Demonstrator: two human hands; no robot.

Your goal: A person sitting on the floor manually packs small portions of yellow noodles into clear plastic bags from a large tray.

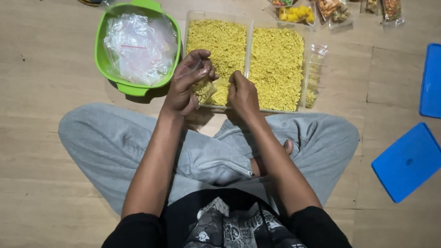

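Head view: the left hand [184,87] pinches a small clear bag [204,88] of yellow crumbs open by its rim. The right hand [243,94] is closed, its grasp hidden. The bag looks light, limp and slippery, best held at the rim.

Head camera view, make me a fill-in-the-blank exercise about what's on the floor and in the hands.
1. The left hand holds a small clear bag partly filled with ____ snack bits.
2. The empty plastic bags lie in a ____ tub.
3. Two ____ lids lie on the floor at the person's right.
4. The right hand rests at the near edge of the clear ____ of snack.

Missing words: yellow; green; blue; trays
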